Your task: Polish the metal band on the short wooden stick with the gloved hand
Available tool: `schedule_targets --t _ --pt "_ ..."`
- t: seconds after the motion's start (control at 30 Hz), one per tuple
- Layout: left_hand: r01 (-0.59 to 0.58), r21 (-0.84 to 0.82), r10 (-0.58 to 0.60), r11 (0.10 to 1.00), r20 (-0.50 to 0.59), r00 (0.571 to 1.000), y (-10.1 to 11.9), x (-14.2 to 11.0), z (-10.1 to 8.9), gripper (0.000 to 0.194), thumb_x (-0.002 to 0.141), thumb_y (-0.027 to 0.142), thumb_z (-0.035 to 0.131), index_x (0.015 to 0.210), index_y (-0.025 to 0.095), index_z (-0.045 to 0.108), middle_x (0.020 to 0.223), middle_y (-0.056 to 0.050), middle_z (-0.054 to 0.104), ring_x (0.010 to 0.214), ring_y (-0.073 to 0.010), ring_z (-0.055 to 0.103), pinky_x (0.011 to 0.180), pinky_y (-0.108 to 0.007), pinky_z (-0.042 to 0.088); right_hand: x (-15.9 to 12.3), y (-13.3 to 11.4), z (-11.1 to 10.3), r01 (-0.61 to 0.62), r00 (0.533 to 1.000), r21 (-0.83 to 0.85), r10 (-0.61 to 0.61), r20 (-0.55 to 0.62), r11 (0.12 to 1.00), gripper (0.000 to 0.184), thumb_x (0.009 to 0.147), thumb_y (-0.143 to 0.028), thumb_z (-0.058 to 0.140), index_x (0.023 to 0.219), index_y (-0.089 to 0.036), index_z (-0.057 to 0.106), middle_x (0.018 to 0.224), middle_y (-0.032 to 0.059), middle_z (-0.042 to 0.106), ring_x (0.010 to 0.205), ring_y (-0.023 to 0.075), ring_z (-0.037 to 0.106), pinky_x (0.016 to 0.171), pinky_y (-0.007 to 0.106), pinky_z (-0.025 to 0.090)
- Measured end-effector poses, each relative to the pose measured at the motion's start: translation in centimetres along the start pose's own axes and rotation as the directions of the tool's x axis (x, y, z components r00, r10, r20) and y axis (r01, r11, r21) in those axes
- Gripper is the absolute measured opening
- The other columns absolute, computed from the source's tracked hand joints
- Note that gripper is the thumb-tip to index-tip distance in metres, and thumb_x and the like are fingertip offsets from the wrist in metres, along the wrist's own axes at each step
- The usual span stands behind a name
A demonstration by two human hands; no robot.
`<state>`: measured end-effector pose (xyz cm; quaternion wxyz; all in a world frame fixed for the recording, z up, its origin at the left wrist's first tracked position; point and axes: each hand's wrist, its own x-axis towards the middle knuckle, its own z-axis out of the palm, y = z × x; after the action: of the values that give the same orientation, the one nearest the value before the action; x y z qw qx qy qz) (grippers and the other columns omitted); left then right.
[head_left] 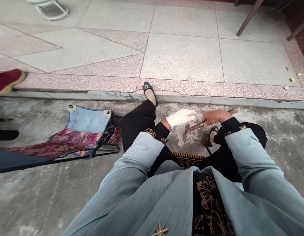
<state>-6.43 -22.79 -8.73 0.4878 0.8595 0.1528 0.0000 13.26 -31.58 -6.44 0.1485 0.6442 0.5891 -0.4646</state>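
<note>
My right hand point(214, 117), bare, is wrapped round the handle of a hammer point(196, 126). The hammer slants low over the concrete between my feet, its metal head to the left and the handle's end sticking out past my hand on the right. Just left of it, my left hand point(181, 117) wears a white knitted glove. Its gloved fingers are together and curled, pointing right, close above the hammer head; their undersides are hidden, so whatever they may hold cannot be made out.
A low tiled step point(181, 88) runs across in front, my left shoe point(150, 90) resting against its edge. To my left stands a folding fabric chair point(88, 119). I sit on a woven seat point(188, 159). Someone's red shoe point(8, 80) is at far left; wooden furniture legs point(250, 16) stand at upper right.
</note>
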Motion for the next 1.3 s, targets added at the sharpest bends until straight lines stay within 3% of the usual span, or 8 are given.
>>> schedule_targets --t 0.1,0.2,0.53,0.77,0.9,1.1,1.2,1.3 --pt "0.051 -0.028 -0.053 0.998 -0.078 0.996 -0.6 0.3 -0.4 0.032 0.089 0.038 0.045 0.092 0.015 0.066 0.08 -0.002 0.065 0.07 -0.0145 0.055 0.067 -0.025 0.04 -1.6 0.7 -0.9 0.251 0.919 0.32 -0.328 0.217 0.914 0.023 0.076 -0.036 0.071 0.089 -0.017 0.076 0.071 0.002 0.069 0.06 0.0129 0.057 0.06 0.025 0.041" --pt "0.069 -0.105 -0.083 0.992 -0.143 0.986 -1.1 0.6 -0.2 0.033 0.088 0.041 0.047 0.093 0.013 0.065 0.081 -0.004 0.065 0.071 -0.0146 0.055 0.067 -0.025 0.042 -3.2 1.6 -2.1 0.402 0.889 0.513 -0.458 -0.02 0.758 0.036 0.076 -0.042 0.071 0.103 -0.018 0.075 0.078 0.0004 0.069 0.064 0.0111 0.056 0.063 0.025 0.042" --pt "0.028 0.062 -0.024 0.998 -0.064 0.998 0.2 0.4 0.5 0.03 0.091 0.038 0.042 0.087 0.016 0.062 0.074 -0.002 0.061 0.067 -0.0153 0.054 0.064 -0.025 0.039 -3.5 0.1 -2.2 0.6 0.783 0.739 -0.038 -0.62 0.307 0.027 0.072 -0.038 0.077 0.079 -0.015 0.066 0.071 0.0011 0.061 0.058 0.0087 0.052 0.051 0.02 0.041" --pt "-0.051 0.136 0.063 0.989 -0.085 0.994 2.6 -0.4 -0.6 0.03 0.088 0.037 0.046 0.095 0.018 0.068 0.086 -0.005 0.069 0.073 -0.0182 0.059 0.068 -0.026 0.041 -4.8 -0.5 -4.6 0.327 0.677 0.582 0.245 -0.694 0.745 0.015 0.082 -0.029 0.064 0.079 -0.014 0.065 0.065 0.0036 0.06 0.053 0.0111 0.05 0.05 0.024 0.041" --pt "-0.071 0.183 0.091 0.981 -0.108 0.99 3.1 -0.9 -1.4 0.028 0.087 0.037 0.049 0.095 0.02 0.07 0.091 -0.006 0.07 0.078 -0.0202 0.061 0.069 -0.027 0.041 -4.0 -1.2 -4.3 -0.166 0.812 0.156 0.225 -0.538 0.974 0.015 0.085 -0.023 0.058 0.084 -0.015 0.07 0.073 0.0086 0.065 0.061 0.0157 0.055 0.059 0.03 0.042" --pt "-0.016 0.259 0.058 0.966 -0.157 0.986 0.7 -1.8 -3.6 0.032 0.09 0.038 0.043 0.099 0.02 0.068 0.089 -0.005 0.069 0.079 -0.0194 0.059 0.071 -0.026 0.04 -4.1 -2.4 -2.2 0.15 0.985 0.209 -0.164 0.052 0.966 0.016 0.072 -0.03 0.076 0.082 -0.018 0.076 0.063 0.001 0.065 0.056 0.0133 0.055 0.056 0.026 0.042" --pt "-0.027 0.157 0.058 0.987 -0.197 0.979 -0.4 -1.9 -3.9 0.034 0.092 0.038 0.039 0.102 0.018 0.065 0.09 -0.004 0.067 0.08 -0.018 0.059 0.073 -0.026 0.041 -4.8 -2.3 -2.6 0.457 0.867 0.548 -0.487 -0.1 0.701 0.039 0.077 -0.041 0.071 0.109 -0.019 0.071 0.079 0.0006 0.067 0.064 0.0115 0.056 0.06 0.025 0.042" --pt "0.007 0.137 0.018 0.991 -0.18 0.983 -0.6 -1.6 -3.0 0.034 0.093 0.04 0.04 0.095 0.018 0.065 0.085 -0.005 0.066 0.076 -0.019 0.058 0.071 -0.027 0.042 -4.7 -2.1 -3.2 0.564 0.821 0.681 -0.402 -0.405 0.467 0.036 0.077 -0.04 0.073 0.105 -0.017 0.07 0.079 0.0007 0.065 0.065 0.0105 0.054 0.059 0.024 0.04"
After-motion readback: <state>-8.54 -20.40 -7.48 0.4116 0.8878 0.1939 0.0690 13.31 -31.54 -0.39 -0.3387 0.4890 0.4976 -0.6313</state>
